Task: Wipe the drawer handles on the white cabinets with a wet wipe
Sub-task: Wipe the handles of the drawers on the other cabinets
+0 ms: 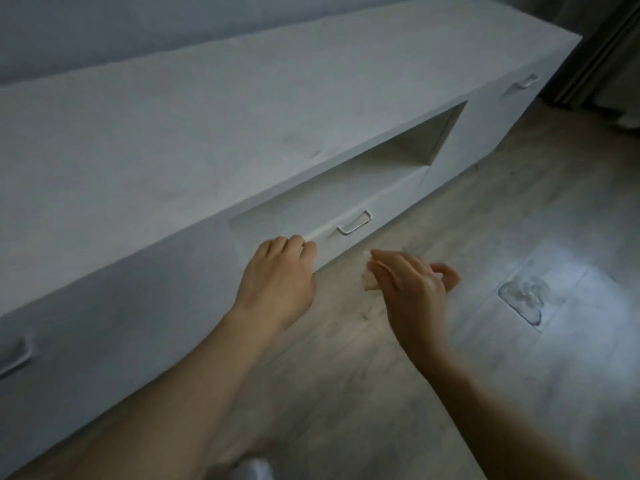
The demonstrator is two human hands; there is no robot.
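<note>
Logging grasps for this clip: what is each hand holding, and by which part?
The right hand pinches a bunched wet wipe, mostly hidden under the fingers. The left hand curls its fingers over the top edge of the drawer front.

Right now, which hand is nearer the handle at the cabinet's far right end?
Right. The right hand, holding the wipe, is down-left of that handle; the left hand, hooked on the drawer edge, is farther left.
</note>
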